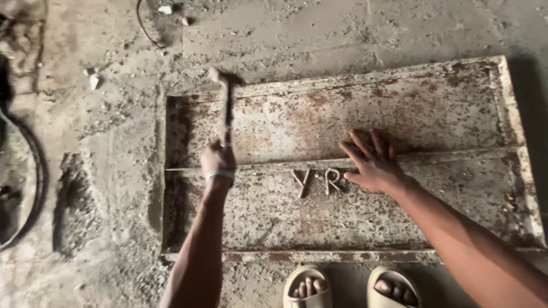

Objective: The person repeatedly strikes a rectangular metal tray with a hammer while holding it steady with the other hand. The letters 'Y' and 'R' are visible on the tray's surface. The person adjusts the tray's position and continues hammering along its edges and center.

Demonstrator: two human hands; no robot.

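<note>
A rusty, white-flecked metal panel [399, 114] with raised rims lies flat on the dirt floor. My left hand [218, 159] grips the handle of a hammer [226, 94], its head raised over the panel's upper left part. A light band circles that wrist. My right hand [371, 162] rests flat, fingers spread, on the panel's middle rib. Just left of that hand, two small metal letter shapes [317, 181] lie on the lower half of the panel.
My two feet in pale sandals [352, 291] stand at the panel's near edge. A dark curved hoop or tyre [35, 177] lies at the far left. A thin cable [144, 25] and small stones [94, 80] lie on the gritty floor beyond.
</note>
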